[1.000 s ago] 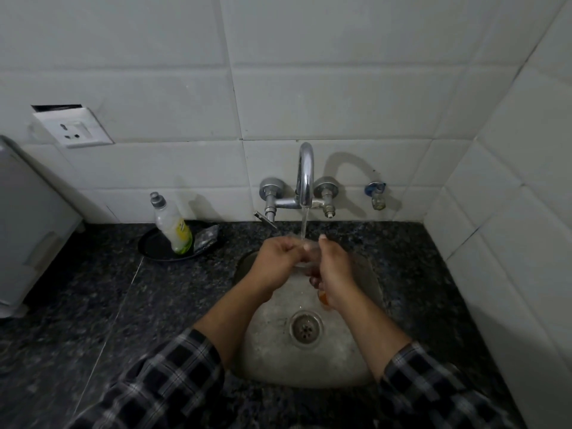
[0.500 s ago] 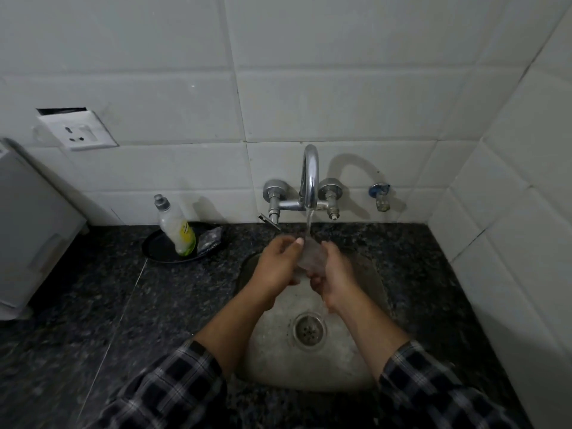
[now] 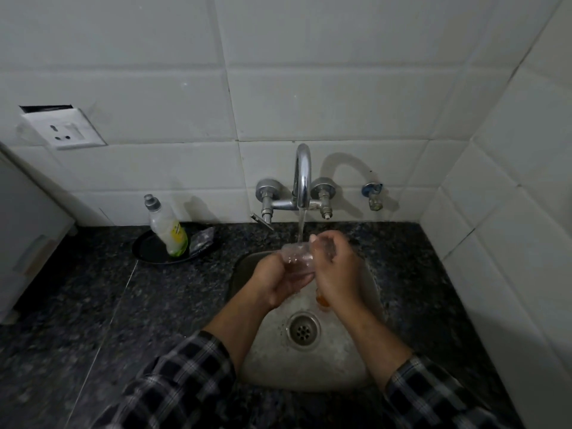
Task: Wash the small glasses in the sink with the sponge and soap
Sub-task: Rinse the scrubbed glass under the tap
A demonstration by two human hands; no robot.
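A small clear glass (image 3: pixel 296 258) lies on its side under the running tap (image 3: pixel 301 178), above the steel sink (image 3: pixel 309 366). My left hand (image 3: pixel 275 281) cups it from below and the left. My right hand (image 3: pixel 335 270) grips its right end, fingers curled over the rim. Water falls onto the glass. An orange object (image 3: pixel 321 300) peeks out below my right hand in the sink; I cannot tell what it is. The soap bottle (image 3: pixel 167 227) with a green label stands on a black dish (image 3: pixel 148 252) at the left, beside a dark scrubber (image 3: pixel 202 239).
Dark granite counter (image 3: pixel 93 320) surrounds the sink. A white appliance (image 3: pixel 24 236) stands at the far left. A wall socket (image 3: pixel 65 128) sits on the tiles above it. A spare valve (image 3: pixel 374 196) juts from the wall right of the tap. The tiled side wall closes the right.
The glass has tipped onto its side and my left hand has dropped lower beneath it. My right hand has slid up over the glass's right end.
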